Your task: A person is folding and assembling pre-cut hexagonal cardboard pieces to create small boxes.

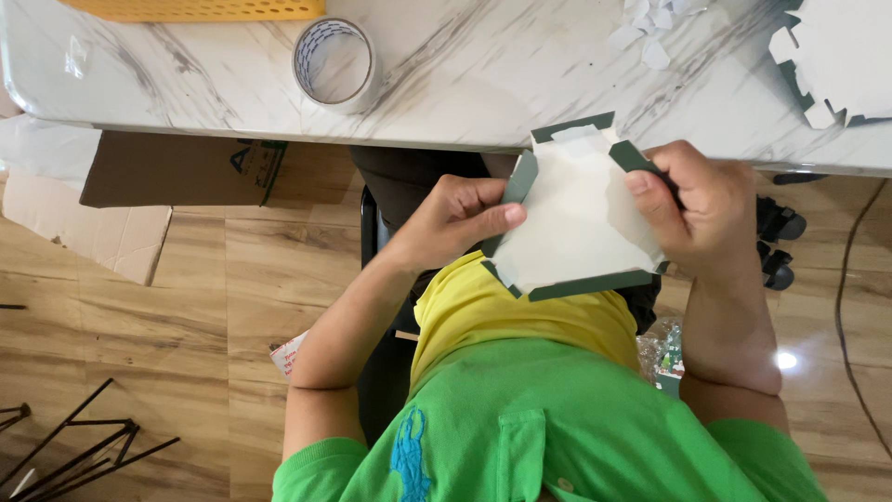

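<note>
Both of my hands hold a flat piece of cut card (576,218), white on the side facing me with dark green flaps folded up along its edges. My left hand (460,216) pinches its left edge, thumb on the white face. My right hand (701,209) grips the right edge, thumb pressing a green flap at the upper right corner. The card hangs just below the near edge of a white marble-pattern table (483,84), above my lap.
On the table lie a roll of clear tape (334,63), a yellow perforated tray (200,9), white paper scraps (650,28) and another cut card piece (841,60). Flattened cardboard (177,172) and black metal rods (70,446) lie on the wooden floor at left.
</note>
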